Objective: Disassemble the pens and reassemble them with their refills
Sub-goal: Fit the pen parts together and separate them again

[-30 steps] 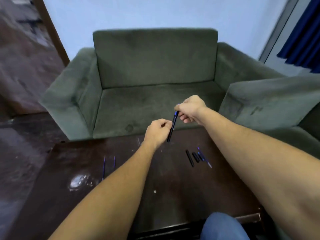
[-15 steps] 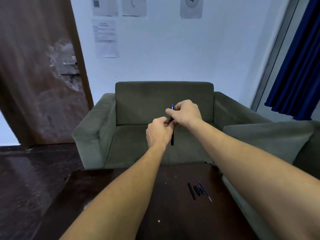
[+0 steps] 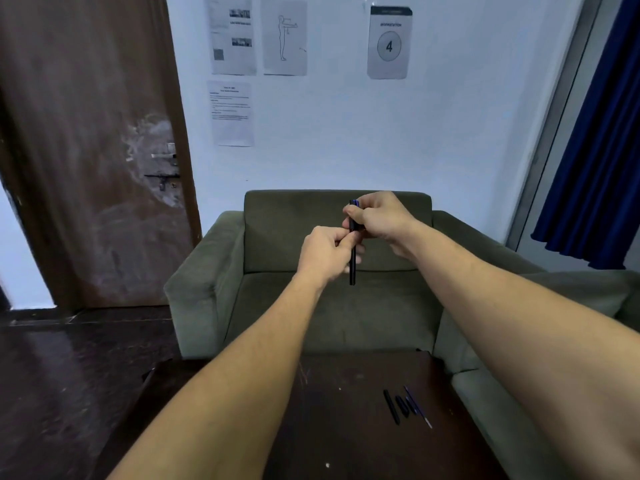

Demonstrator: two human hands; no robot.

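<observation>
Green sofa (image 3: 301, 306) fills the middle of the view and is the landmark. Brown door (image 3: 86, 150) stands to the left of the sofa, blue curtain (image 3: 595, 133) to its right. Printed sheets (image 3: 232, 36) are stuck on the wall above the sofa; one reads 4. Dark wooden table (image 3: 346, 427) sits right in front of the sofa, on the near side.

Both bare forearms reach out over the table toward the sofa. Left hand (image 3: 325, 252) is raised in front of the sofa backrest, fingers curled round the middle of the pen (image 3: 352, 268). Right hand (image 3: 379, 216) is just above and right of the left, the two touching, thumb and fingers pinching the pen's upper end.

The pen is black and upright in front of the sofa backrest, with a bit of blue showing at its top. Its lower end hangs free below the left hand.

On the table near the sofa's right arm lie loose parts, side by side: a black barrel (image 3: 391, 407), a shorter black piece (image 3: 402, 406) and a thin blue refill (image 3: 417, 410). Cannot tell whether they touch.
</observation>
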